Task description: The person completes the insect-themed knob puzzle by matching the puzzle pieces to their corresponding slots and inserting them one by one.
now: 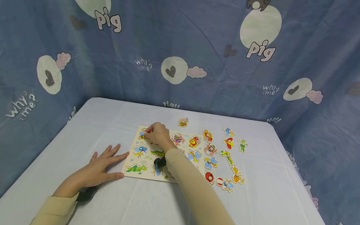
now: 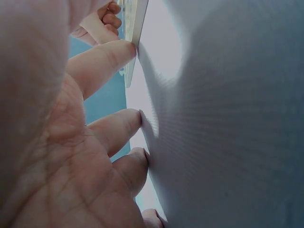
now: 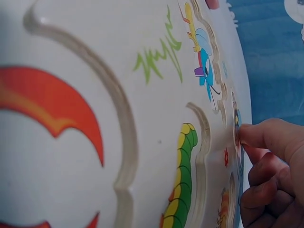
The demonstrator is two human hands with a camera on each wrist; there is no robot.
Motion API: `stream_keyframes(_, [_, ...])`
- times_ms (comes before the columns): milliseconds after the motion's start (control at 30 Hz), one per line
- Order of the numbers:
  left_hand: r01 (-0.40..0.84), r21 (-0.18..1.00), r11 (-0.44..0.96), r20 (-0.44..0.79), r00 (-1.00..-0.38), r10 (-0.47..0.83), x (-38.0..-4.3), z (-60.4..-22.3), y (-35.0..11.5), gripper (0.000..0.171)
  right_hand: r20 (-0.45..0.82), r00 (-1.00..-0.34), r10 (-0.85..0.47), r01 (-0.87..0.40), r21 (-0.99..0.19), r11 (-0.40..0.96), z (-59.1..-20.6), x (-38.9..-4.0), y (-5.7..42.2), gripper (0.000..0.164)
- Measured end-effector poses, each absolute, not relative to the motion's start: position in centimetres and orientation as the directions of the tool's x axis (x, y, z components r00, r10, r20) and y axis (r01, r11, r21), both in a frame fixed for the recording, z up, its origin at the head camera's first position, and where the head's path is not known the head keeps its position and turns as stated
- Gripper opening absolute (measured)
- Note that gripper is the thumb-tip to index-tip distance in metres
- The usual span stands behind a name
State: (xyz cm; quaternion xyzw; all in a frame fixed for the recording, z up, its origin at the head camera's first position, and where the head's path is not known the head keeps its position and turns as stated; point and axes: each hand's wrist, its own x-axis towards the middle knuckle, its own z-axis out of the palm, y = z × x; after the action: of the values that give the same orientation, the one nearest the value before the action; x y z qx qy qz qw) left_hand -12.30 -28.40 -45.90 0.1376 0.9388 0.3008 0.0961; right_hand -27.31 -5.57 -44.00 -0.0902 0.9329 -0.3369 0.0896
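A light wooden peg puzzle board [image 1: 130, 161] with printed insects and cut recesses lies on the white table. At its far left corner my right hand [image 1: 158, 136] pinches a bee puzzle piece [image 1: 142, 135] between thumb and index finger. The right wrist view shows those fingertips right at the bee's spot, with the other fingers curled under; the knob is hidden. My left hand [image 1: 98, 168] is spread on the table, index fingertip against the board's left edge, thumb tip by the near left corner. My right forearm covers part of the board.
Several loose insect pieces lie right of the board, among them a spider [image 1: 210, 149], a ladybug [image 1: 209, 177], a caterpillar [image 1: 227, 157] and a beetle [image 1: 225, 183]. A snail piece [image 1: 183, 122] lies behind the board. A blue printed curtain [image 1: 213, 87] hangs beyond the table.
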Motion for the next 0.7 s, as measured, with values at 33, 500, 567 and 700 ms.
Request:
stream_keyframes(33, [0.201,0.590,0.782,-0.098,-0.944,0.316,-12.3,-45.9,-28.4,0.083,-0.109,-0.968,-0.227,-0.105,-0.644,0.758,-44.0,-27.3,-5.6,0.013])
stream_keyframes(500, [0.197,0.585,0.787,-0.103,-0.944,0.313,-12.4,-45.9,-28.3,0.084,-0.101,-0.963,-0.248,-0.125,-0.647,0.752,-44.1,-27.4,-5.1,0.012])
stream_keyframes(567, [0.198,0.587,0.785,-0.103,-0.943,0.315,-12.4,-45.9,-28.3,0.084,-0.122,-0.956,-0.267,-0.111,-0.691,0.714,-43.9,-27.3,-4.8,0.013])
stream_keyframes(700, [0.192,0.580,0.791,-0.110,-0.944,0.310,-12.4,-45.9,-28.3,0.085,-0.148,-0.931,-0.332,-0.093,-0.785,0.612,-43.6,-27.3,-3.9,0.019])
